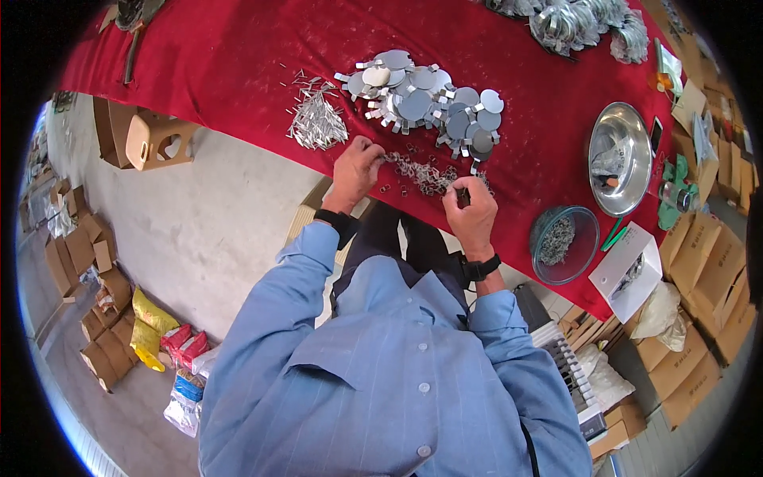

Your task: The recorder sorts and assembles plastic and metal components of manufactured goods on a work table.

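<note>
My left hand [360, 165] is closed, fingertips pinched together at the left end of a loose heap of tiny metal rings [425, 175]. At the heap's right end my right hand [470, 208] has thumb and forefinger pressed together. Whatever either pinch holds is too small to make out. Beyond the rings lies a big pile of flat grey discs with small metal tabs [415, 105]. A pile of thin silvery pins [318, 121] sits just past my left hand.
A red cloth [238, 71] covers the table. To the right stand a steel bowl [623, 187], a clear bowl of small metal parts [584, 258] and a white box [636, 278]. Plastic-wrapped metal parts [564, 28] lie at the far edge. Cardboard boxes [707, 262] are stacked at right.
</note>
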`<state>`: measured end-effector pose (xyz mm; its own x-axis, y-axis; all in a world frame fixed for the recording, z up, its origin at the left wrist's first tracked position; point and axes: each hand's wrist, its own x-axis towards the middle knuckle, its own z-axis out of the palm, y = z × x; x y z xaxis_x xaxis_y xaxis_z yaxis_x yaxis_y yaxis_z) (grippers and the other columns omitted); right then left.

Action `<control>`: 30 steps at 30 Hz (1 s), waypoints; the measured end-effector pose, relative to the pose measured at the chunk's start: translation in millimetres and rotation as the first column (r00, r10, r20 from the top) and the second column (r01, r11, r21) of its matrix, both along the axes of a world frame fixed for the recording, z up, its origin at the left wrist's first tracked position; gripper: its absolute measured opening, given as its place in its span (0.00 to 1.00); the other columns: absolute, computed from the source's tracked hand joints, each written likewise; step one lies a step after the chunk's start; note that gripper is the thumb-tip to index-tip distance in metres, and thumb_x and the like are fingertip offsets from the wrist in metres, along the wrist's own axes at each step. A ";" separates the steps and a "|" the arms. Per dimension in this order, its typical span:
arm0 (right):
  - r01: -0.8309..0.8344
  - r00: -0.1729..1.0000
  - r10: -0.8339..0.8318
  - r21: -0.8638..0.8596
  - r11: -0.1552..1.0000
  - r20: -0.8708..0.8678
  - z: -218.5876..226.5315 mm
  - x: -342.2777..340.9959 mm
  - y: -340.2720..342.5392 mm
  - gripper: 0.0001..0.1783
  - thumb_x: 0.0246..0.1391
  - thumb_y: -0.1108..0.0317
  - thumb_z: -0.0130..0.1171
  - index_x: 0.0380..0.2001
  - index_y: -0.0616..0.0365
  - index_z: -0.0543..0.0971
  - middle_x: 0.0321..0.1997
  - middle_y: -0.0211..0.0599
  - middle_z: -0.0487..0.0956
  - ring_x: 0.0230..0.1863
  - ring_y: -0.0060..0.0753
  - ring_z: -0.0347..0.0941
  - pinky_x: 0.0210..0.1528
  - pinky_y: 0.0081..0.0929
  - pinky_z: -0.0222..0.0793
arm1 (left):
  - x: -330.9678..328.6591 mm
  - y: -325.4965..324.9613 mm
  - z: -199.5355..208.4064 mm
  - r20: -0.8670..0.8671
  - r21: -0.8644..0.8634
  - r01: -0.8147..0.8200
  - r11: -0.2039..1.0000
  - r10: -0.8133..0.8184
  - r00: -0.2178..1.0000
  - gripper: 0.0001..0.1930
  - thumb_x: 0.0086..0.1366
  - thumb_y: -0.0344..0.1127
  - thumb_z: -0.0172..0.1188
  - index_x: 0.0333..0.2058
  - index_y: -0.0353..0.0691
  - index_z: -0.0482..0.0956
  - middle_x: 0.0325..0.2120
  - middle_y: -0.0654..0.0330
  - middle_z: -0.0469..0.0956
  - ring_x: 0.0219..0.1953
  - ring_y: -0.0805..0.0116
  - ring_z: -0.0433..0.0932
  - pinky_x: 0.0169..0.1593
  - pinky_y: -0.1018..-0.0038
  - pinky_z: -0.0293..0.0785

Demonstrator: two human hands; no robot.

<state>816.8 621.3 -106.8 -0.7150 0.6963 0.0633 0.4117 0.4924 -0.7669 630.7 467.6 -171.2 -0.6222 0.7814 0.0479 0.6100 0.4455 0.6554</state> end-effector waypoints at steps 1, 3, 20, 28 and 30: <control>0.003 1.000 -0.003 -0.003 1.000 -0.004 0.0 1.1 0.7 0.08 0.44 0.76 0.61 0.28 0.57 0.74 0.28 0.39 0.76 0.28 0.44 0.75 0.30 0.36 0.72 | -3.5 -1.3 3.5 0.062 -0.003 -0.037 0.999 0.037 0.997 0.09 0.53 0.27 0.65 0.34 0.43 0.79 0.33 0.57 0.74 0.35 0.55 0.78 0.37 0.63 0.76; 0.007 1.000 -0.007 -0.001 1.000 -0.011 -5.7 5.5 3.1 0.08 0.44 0.76 0.62 0.28 0.57 0.74 0.28 0.39 0.76 0.28 0.45 0.75 0.31 0.37 0.71 | -8.5 -2.3 9.4 0.122 -0.016 -0.118 0.993 0.119 0.985 0.07 0.54 0.28 0.64 0.33 0.44 0.79 0.31 0.57 0.74 0.33 0.54 0.78 0.37 0.62 0.75; -0.270 0.940 0.246 0.074 0.960 0.236 -36.6 -42.6 -25.5 0.22 0.48 0.65 0.66 0.47 0.51 0.72 0.41 0.42 0.72 0.34 0.50 0.77 0.32 0.42 0.74 | -9.8 10.1 33.8 0.362 0.013 -0.142 0.990 0.127 0.924 0.07 0.59 0.33 0.63 0.28 0.35 0.78 0.23 0.54 0.77 0.23 0.63 0.77 0.29 0.69 0.73; -0.271 0.956 0.264 0.043 0.962 0.128 -41.0 -38.7 -24.3 0.10 0.50 0.64 0.64 0.35 0.51 0.76 0.36 0.38 0.74 0.32 0.49 0.77 0.30 0.43 0.73 | -4.8 -5.2 7.7 0.328 0.061 -0.463 0.885 0.420 0.846 0.06 0.61 0.27 0.59 0.37 0.34 0.77 0.26 0.58 0.80 0.28 0.71 0.79 0.35 0.73 0.75; -0.207 0.971 0.201 0.036 0.978 0.130 -42.8 -37.1 -21.7 0.09 0.50 0.65 0.63 0.36 0.50 0.77 0.35 0.36 0.75 0.33 0.49 0.77 0.32 0.43 0.72 | -4.4 -7.5 5.8 0.250 0.013 -0.492 0.870 0.474 0.844 0.07 0.62 0.27 0.58 0.39 0.34 0.76 0.30 0.56 0.81 0.31 0.69 0.81 0.37 0.72 0.77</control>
<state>779.6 599.6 -149.6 -0.8458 0.5335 -0.0056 0.3901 0.6111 -0.6888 626.3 460.1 -165.4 -0.9201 0.3790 -0.0994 0.1568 0.5888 0.7929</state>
